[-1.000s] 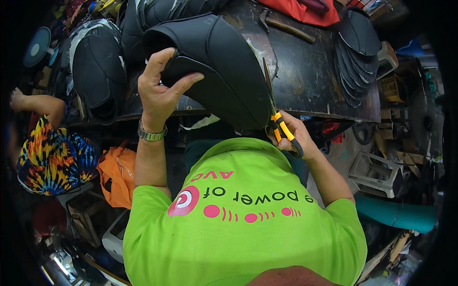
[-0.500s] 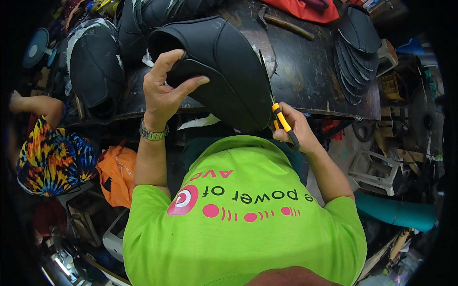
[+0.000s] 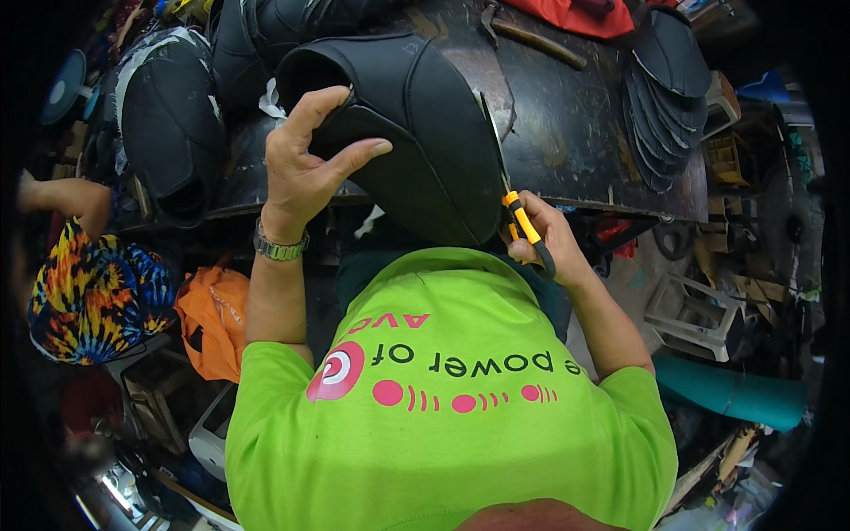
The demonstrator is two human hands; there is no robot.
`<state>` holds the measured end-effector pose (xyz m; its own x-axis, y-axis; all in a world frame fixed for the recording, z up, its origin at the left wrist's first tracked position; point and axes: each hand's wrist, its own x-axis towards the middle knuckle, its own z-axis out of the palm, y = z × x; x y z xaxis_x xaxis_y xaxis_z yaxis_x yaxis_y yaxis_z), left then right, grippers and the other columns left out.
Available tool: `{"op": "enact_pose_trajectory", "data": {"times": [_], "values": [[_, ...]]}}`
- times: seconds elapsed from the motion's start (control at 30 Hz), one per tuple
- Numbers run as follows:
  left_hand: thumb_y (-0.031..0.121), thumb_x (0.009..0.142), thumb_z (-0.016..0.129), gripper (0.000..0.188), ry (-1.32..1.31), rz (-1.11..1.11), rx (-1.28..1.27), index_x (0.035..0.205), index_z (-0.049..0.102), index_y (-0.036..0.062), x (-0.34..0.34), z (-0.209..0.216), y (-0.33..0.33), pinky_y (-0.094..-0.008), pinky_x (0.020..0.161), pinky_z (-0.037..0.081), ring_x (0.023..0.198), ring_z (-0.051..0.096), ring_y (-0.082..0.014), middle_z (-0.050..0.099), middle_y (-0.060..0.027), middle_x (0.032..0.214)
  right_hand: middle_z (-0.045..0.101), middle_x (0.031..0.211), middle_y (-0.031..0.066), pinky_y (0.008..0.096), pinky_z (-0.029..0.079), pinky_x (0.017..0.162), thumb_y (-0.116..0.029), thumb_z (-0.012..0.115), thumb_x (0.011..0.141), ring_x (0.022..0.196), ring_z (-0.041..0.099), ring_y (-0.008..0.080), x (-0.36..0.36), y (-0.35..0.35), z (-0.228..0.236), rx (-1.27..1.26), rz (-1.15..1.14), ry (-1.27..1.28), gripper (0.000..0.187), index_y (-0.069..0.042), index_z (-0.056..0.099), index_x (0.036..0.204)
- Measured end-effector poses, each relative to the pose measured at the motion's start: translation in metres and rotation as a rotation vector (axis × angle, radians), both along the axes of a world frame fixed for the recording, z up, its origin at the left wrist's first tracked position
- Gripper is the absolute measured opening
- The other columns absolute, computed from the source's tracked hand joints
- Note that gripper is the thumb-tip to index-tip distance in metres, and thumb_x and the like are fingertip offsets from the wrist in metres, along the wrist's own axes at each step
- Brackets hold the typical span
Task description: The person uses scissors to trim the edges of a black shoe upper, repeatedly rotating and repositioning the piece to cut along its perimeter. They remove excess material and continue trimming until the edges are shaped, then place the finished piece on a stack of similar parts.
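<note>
Left hand (image 3: 305, 164) grips the near edge of a black seat cover (image 3: 416, 124), thumb stretched out under the rim and fingers curled over the top, pinching the material. A metal watch (image 3: 280, 247) sits on that wrist. Right hand (image 3: 544, 239) is closed around a yellow-and-black utility knife (image 3: 526, 230), its blade end touching the cover's right-hand seam just above the fist.

Seat cover lies between the two hands, draped over the front edge of a dark, worn workbench (image 3: 575, 133); its pointed end hangs below the bench edge toward the person's green shirt (image 3: 443, 398).

Bench surface: scuffed, stained, dull black. Beyond the right hand, a stack of flat black cut pieces (image 3: 664, 97) rests near the far corner. A red cloth (image 3: 575, 13) lies at the far edge. Left of the left hand, another black seat form (image 3: 168, 124) with pale trim leans on the bench.

Room: crowded. Orange bag (image 3: 212, 310) below the left forearm; another person in a multicoloured patterned garment (image 3: 88, 283) farther left; a teal roll (image 3: 735, 394) on the floor below the right elbow.
</note>
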<state>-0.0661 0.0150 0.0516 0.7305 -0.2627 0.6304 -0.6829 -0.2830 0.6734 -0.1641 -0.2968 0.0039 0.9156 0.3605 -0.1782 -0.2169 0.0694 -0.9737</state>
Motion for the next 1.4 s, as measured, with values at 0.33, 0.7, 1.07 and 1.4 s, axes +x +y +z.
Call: {"op": "enact_pose_trajectory", "data": {"times": [0.33, 0.7, 1.07, 1.4], "values": [[0.004, 0.071, 0.089, 0.050, -0.011, 0.017, 0.025, 0.113, 0.062, -0.0035, -0.001, -0.006, 0.003, -0.0230, 0.076, 0.056, 0.085, 0.068, -0.0097, 0.068, -0.0046, 0.096, 0.045, 0.077, -0.0059, 0.0194, 0.034, 0.059, -0.026, 0.087, 0.079, 0.066, 0.042, 0.0014, -0.003, 0.000, -0.002, 0.043, 0.007, 0.103, 0.042, -0.007, 0.053, 0.095], [0.004, 0.072, 0.088, 0.050, 0.026, -0.038, 0.019, 0.115, 0.062, -0.0027, -0.004, -0.011, 0.000, -0.0229, 0.077, 0.057, 0.087, 0.069, -0.0101, 0.069, -0.0052, 0.098, 0.052, 0.075, -0.0029, 0.0193, 0.043, 0.055, -0.021, 0.083, 0.082, 0.061, 0.051, 0.0027, -0.001, 0.005, -0.002, 0.079, 0.025, 0.142, 0.039, -0.007, 0.052, 0.100], [0.002, 0.071, 0.088, 0.051, 0.070, -0.028, -0.006, 0.115, 0.062, -0.0030, -0.004, -0.020, 0.000, -0.0232, 0.079, 0.056, 0.088, 0.066, -0.0094, 0.067, -0.0042, 0.099, 0.055, 0.066, -0.0036, 0.0175, 0.041, 0.047, -0.019, 0.083, 0.084, 0.051, 0.052, 0.0018, -0.007, 0.003, -0.003, 0.107, -0.010, 0.149, 0.033, -0.006, 0.054, 0.095], [-0.016, 0.073, 0.077, 0.050, 0.313, -0.196, -0.417, 0.117, 0.057, -0.0042, -0.018, -0.004, 0.005, -0.0287, 0.086, 0.057, 0.099, 0.067, -0.0155, 0.068, -0.0106, 0.110, 0.056, 0.069, -0.0048, 0.0178, 0.041, 0.048, -0.016, 0.080, 0.084, 0.053, 0.052, 0.0022, 0.006, -0.006, 0.004, -0.038, -0.157, 0.104, 0.025, -0.008, 0.059, 0.095]]}}
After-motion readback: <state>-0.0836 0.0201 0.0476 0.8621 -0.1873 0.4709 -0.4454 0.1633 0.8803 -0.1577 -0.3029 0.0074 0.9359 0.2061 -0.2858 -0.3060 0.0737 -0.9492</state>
